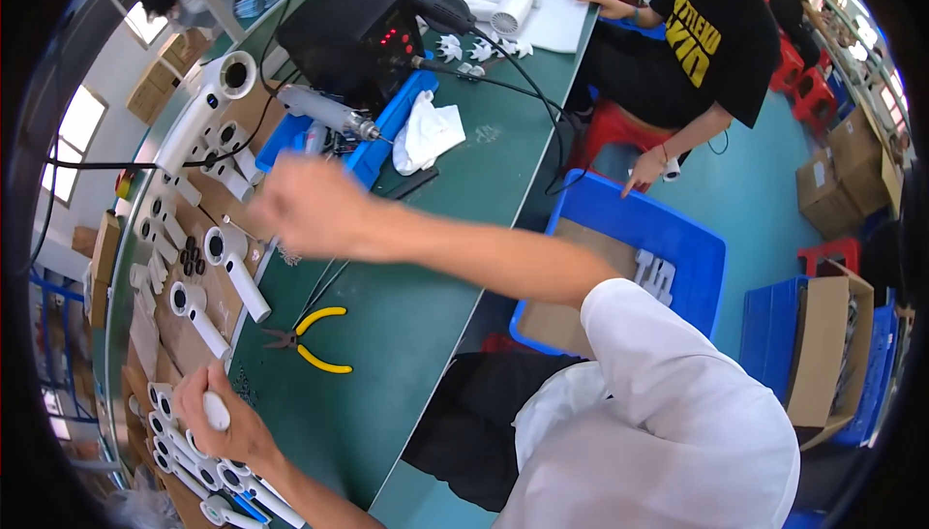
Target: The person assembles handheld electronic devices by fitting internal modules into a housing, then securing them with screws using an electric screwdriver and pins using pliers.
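At the lower left, my left hand [224,424] is closed around a white plastic part [216,411], of which only a rounded end shows. My right hand [314,208] reaches across the bench, smeared by motion, beside a blue tray [395,120]. Its fingers look curled, but whether they hold anything cannot be made out. A grey electric screwdriver [324,109] lies across that tray. Between my hands, yellow-handled pliers [312,339] lie on the green bench top. White housings with round heads and handles, one [235,272] near the pliers, lie on brown cardboard.
A black box with red lights [344,45] stands behind the tray, with cables hanging across the bench. A crumpled white cloth [426,134] lies nearby. To the right, a blue bin [668,229] holds grey-white parts, and a co-worker in black [721,35] sits beyond it.
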Motion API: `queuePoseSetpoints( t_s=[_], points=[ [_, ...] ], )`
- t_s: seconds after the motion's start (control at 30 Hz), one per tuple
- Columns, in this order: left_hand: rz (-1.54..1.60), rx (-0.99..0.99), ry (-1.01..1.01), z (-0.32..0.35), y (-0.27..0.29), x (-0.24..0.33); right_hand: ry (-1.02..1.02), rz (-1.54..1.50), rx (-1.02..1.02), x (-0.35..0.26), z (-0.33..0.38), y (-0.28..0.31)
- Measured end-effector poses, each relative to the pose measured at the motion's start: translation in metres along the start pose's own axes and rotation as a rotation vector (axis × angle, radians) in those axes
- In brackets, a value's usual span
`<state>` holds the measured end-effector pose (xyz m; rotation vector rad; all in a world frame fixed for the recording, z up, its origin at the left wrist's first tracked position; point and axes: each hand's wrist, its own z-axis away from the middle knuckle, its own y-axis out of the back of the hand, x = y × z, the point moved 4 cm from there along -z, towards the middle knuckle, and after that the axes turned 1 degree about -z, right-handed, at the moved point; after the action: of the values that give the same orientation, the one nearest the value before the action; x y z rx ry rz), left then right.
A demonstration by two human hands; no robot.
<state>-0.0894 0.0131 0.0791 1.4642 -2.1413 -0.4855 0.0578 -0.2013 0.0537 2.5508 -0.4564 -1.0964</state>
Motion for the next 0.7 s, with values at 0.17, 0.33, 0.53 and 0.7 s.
queuePoseSetpoints(
  t_s=[0.17,0.33,0.53,0.7],
  points=[
    [0.247,0.391,-0.375,-0.005,0.003,0.025,-0.427,-1.274,-0.806,-0.070,0.058,-0.119],
    [0.227,0.340,-0.228,0.014,-0.031,0.023,-0.519,-1.777,-0.496,-0.087,0.044,-0.132],
    [0.126,0.265,-0.265,0.028,-0.030,0.035,-0.472,-1.599,-0.214,-0.060,0.009,-0.104],
    [0.372,-0.006,0.542,0.054,-0.033,-0.055,-0.346,-1.361,-0.321,-0.041,0.015,-0.122]
  ],
)
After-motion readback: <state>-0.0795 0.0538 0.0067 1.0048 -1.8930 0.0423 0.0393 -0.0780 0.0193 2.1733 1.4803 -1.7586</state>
